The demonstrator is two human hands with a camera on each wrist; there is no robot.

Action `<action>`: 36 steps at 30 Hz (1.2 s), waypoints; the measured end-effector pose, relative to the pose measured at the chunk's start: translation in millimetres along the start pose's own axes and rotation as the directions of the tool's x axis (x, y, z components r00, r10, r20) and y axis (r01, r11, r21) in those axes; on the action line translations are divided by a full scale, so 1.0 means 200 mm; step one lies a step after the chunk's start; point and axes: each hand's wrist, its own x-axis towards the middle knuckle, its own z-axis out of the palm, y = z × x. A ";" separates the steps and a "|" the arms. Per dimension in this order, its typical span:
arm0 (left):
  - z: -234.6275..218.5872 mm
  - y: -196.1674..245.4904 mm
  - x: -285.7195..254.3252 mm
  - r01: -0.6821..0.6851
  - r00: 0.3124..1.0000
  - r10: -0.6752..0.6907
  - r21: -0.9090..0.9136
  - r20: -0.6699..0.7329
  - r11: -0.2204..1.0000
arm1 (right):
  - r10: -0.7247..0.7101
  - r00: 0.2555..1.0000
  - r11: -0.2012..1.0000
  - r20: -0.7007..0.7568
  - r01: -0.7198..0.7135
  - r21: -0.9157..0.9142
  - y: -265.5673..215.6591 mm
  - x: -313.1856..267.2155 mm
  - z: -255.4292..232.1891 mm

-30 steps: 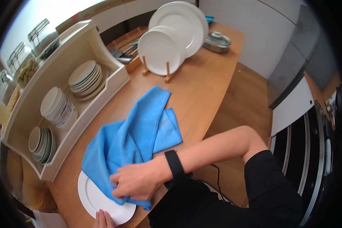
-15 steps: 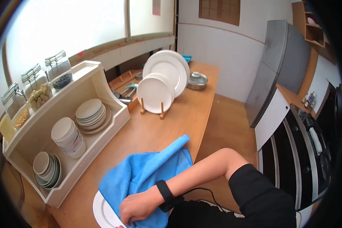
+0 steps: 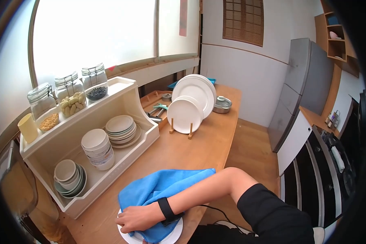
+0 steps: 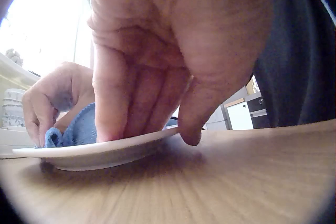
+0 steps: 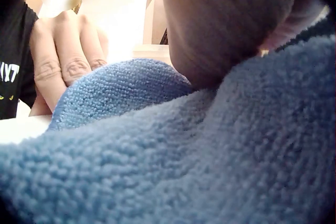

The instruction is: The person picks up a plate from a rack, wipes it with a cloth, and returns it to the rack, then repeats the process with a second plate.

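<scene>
A white plate (image 4: 94, 157) lies on the wooden table, its rim raised off the wood. My left hand (image 4: 152, 56) holds the near rim in the left wrist view, fingers on the upper face and thumb at the edge; in the head view it is almost wholly below the frame. A blue cloth (image 3: 162, 183) is bunched over much of the plate and spreads onto the table. My right hand (image 3: 139, 218) grips it near the plate's far-left rim. The right wrist view shows my thumb sunk into the fabric, with my left fingers (image 5: 68, 58) beyond.
Left of the plate stands a cream shelf (image 3: 89, 195) with stacked bowls (image 3: 97, 146) and small plates (image 3: 121, 126). Glass jars (image 3: 71, 95) line its top. Farther along the table are white plates in a wooden rack (image 3: 190, 132) and a lidded pot (image 3: 222, 105).
The head view has tilted up, then swung left. My right hand has moved with the cloth from the plate's right part to its far-left rim. The left fingers have dropped nearly out of the head view.
</scene>
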 end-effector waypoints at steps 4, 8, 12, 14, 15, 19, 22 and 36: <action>0.00 0.00 0.01 -0.017 0.999 0.020 0.065 -0.045 0.998 | 0.021 0.997 0.983 -0.068 -0.032 -0.179 0.00 -0.03 -0.01; 0.01 0.03 0.00 0.026 0.998 -0.020 0.120 -0.055 0.992 | 0.055 0.992 0.950 -0.110 -0.086 -0.302 0.02 -0.06 -0.02; -0.02 0.06 0.04 0.082 0.997 -0.081 0.160 -0.017 0.984 | 0.163 0.984 0.884 -0.066 -0.175 -0.433 0.02 -0.11 -0.04; -0.04 0.11 0.06 0.143 0.989 -0.131 0.226 -0.069 0.964 | 0.204 0.978 0.874 -0.044 -0.202 -0.442 0.01 -0.13 -0.07; -0.04 0.13 0.07 0.192 0.975 -0.150 0.287 -0.164 0.938 | 0.230 0.973 0.869 -0.017 -0.213 -0.447 0.01 -0.13 -0.11; -0.02 0.17 0.10 0.210 0.978 -0.201 0.258 -0.063 0.943 | 0.224 0.974 0.897 -0.021 -0.215 -0.385 0.02 -0.16 -0.17; -0.06 0.19 0.15 0.252 0.965 -0.260 0.140 0.040 0.958 | 0.240 0.970 0.921 -0.040 -0.240 -0.308 0.01 -0.19 -0.18; -0.21 0.22 0.37 0.394 0.795 -0.400 0.113 0.456 0.912 | 0.317 0.941 0.945 0.123 -0.302 -0.126 0.05 -0.54 -0.34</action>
